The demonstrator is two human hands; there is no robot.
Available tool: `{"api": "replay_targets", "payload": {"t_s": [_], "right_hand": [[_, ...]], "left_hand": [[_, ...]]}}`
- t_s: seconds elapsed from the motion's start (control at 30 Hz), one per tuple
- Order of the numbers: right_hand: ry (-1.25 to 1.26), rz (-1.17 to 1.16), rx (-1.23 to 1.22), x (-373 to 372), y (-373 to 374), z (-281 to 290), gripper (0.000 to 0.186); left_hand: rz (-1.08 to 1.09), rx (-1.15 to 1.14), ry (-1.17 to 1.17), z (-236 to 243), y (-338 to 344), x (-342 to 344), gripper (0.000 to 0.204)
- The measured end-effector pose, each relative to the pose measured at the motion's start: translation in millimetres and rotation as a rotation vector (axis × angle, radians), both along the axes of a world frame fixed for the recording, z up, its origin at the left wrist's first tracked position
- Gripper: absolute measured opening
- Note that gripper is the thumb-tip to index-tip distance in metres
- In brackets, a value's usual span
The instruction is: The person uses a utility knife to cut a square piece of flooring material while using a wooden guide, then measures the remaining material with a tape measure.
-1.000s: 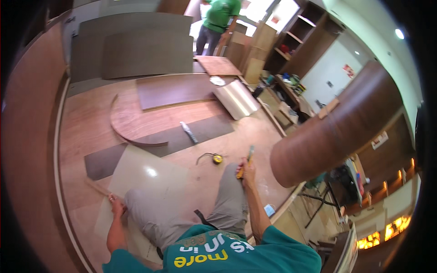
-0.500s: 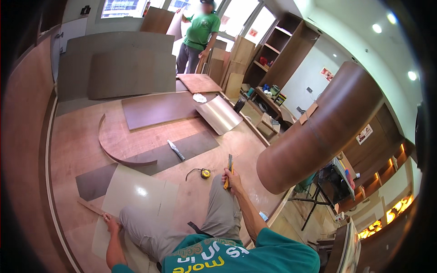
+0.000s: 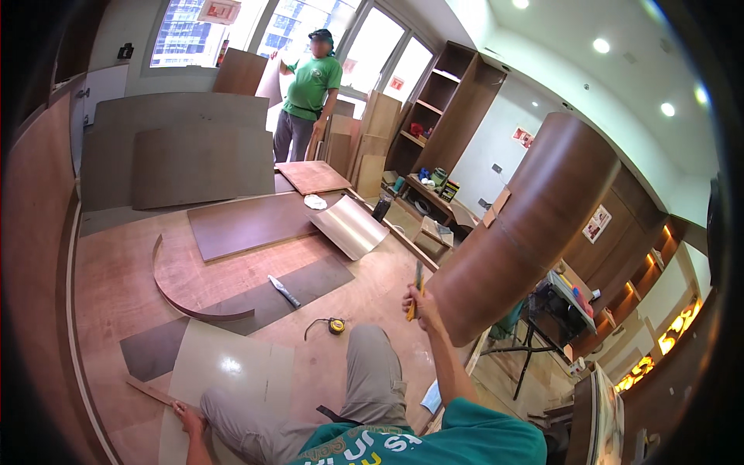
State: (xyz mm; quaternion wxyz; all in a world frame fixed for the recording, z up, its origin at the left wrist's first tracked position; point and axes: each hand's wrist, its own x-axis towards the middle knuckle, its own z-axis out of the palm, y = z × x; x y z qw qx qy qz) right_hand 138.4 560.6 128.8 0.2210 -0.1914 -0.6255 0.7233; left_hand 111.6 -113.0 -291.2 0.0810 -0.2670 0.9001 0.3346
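My right hand (image 3: 421, 308), raised beside my right knee, is closed round a yellow utility knife (image 3: 419, 280) with its blade pointing up and away. My left hand (image 3: 188, 418), low at the left, grips the near end of a thin wooden strip (image 3: 147, 390). Under that strip lies a pale grey sheet (image 3: 232, 360), partly covered by my left leg. A yellow and black tape measure (image 3: 335, 326) rests on the wooden surface ahead of my knees, its tape a little out. Farther off, a white and grey handled tool (image 3: 284, 292) sits on a dark grey strip (image 3: 318, 280).
A large brown rolled sheet (image 3: 535, 221) stands tilted at my right. A curved brown strip (image 3: 164, 283), a brown board (image 3: 248, 225) and a bent shiny sheet (image 3: 350, 227) lie ahead. Grey panels (image 3: 201, 167) lean at the back. A person in green (image 3: 311, 89) stands by the windows.
My right hand has lifted the utility knife away from my knee, up and to the right. My left hand stays on the strip. The view has shifted, showing more of the windows.
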Motion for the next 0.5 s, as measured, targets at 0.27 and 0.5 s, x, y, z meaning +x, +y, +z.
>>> {"api": "replay_targets", "payload": {"t_s": [0.27, 0.5], "right_hand": [[0.053, -0.006, 0.223, 8, 24, 98, 0.025], [0.402, -0.207, 0.230, 23, 51, 185, 0.026]], "left_hand": [[-0.275, -0.211, -0.304, 113, 48, 14, 0.066], [0.038, 0.188, 0.114, -37, -11, -6, 0.070]]}}
